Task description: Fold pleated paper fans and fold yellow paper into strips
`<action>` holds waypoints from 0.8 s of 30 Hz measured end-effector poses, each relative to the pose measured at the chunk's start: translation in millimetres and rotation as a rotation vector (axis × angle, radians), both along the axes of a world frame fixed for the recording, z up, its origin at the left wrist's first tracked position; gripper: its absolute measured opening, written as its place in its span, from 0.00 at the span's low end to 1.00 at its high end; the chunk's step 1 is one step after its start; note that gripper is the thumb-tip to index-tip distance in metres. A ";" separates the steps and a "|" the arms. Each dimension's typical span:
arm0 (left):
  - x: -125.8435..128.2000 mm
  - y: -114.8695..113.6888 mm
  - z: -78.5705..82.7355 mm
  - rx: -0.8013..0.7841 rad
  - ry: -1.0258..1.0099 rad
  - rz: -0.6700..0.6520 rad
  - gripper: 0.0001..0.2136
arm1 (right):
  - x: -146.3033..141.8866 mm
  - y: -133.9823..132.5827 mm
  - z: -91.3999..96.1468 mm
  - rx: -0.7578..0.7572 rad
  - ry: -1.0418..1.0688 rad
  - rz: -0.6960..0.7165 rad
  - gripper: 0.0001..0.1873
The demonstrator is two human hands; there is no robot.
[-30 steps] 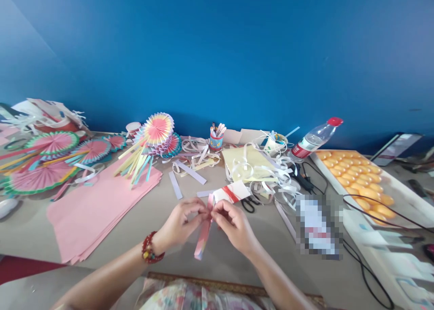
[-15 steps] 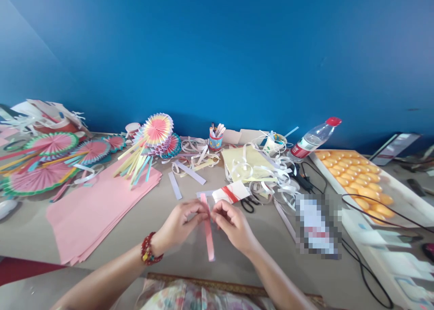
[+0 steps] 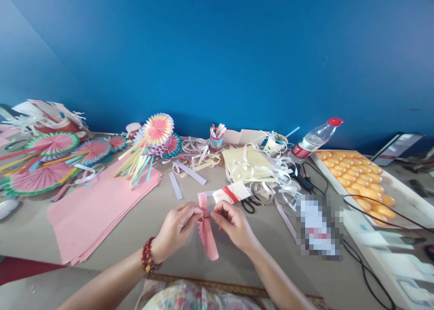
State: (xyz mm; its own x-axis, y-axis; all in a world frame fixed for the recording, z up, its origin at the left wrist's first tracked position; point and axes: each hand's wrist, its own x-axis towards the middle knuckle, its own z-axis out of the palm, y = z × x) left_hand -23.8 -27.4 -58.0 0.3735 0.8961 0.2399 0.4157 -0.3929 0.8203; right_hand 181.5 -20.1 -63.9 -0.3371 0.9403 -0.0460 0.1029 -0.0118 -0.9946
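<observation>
A pink accordion-folded paper strip (image 3: 208, 240) stands on the desk between my hands, its pleats partly fanned at the lower left. What looks like a thin red thread crosses its middle. My left hand (image 3: 181, 221) pinches one end of this thread at the strip's left side. On the right side my right hand (image 3: 233, 224) is closed in a pinch, seemingly on the other end; its fingertips hide the thread. Just beyond lies a white card (image 3: 241, 190) wound with red thread, beside black-handled scissors (image 3: 250, 206).
Pink paper sheets (image 3: 98, 215) and finished paper rosettes (image 3: 158, 129) lie left. Curled paper strips (image 3: 267, 183), yellow paper (image 3: 239, 158) and a pen cup (image 3: 216, 142) are behind. To the right are a bottle (image 3: 315, 140), a cable (image 3: 364, 267) and a yellow-bubbled tray (image 3: 359, 178).
The pink folded strip has turned and its pleats have spread a little, showing a wider face. My hands stay at its sides, with the thread between them now more visible.
</observation>
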 end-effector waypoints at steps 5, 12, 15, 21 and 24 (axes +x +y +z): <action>-3.3 -3.9 3.1 -0.015 -0.004 0.008 0.09 | 3.2 1.0 -0.3 -0.012 -0.009 -0.027 0.16; -8.9 -8.9 3.2 -0.023 -0.007 -0.005 0.08 | 9.8 1.8 -5.3 -0.008 -0.037 -0.027 0.16; -11.7 -11.9 1.2 -0.022 -0.012 -0.009 0.08 | 11.8 1.9 -8.1 0.028 -0.065 -0.042 0.15; -17.0 -15.1 -4.3 -0.025 -0.039 0.014 0.08 | 12.7 4.1 -11.8 0.063 -0.072 -0.057 0.12; -19.2 -14.3 -4.7 -0.054 -0.067 0.037 0.09 | 12.8 5.1 -15.2 0.057 -0.060 -0.053 0.11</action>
